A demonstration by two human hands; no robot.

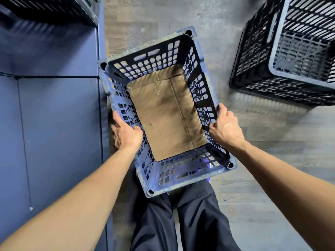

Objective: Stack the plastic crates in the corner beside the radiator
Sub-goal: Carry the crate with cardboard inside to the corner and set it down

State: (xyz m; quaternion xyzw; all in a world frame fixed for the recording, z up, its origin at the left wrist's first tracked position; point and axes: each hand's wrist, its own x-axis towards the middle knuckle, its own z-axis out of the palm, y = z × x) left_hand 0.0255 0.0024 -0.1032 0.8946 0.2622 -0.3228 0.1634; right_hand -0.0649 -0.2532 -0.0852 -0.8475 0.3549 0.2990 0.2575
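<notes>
while both hands, left [127,132] and right [225,126], clasp the blue crate's [183,175] side rims, bare floor [272,160] separates it from the black crate [282,51] upper right.

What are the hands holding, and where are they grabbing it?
Both hands, left and right, hold the blue crate by its two long side rims.

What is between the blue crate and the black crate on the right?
Only bare wooden floor lies between the blue crate and the black crate, seen from the head camera.

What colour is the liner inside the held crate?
Brown cardboard liner, seen best in the head view.
</notes>
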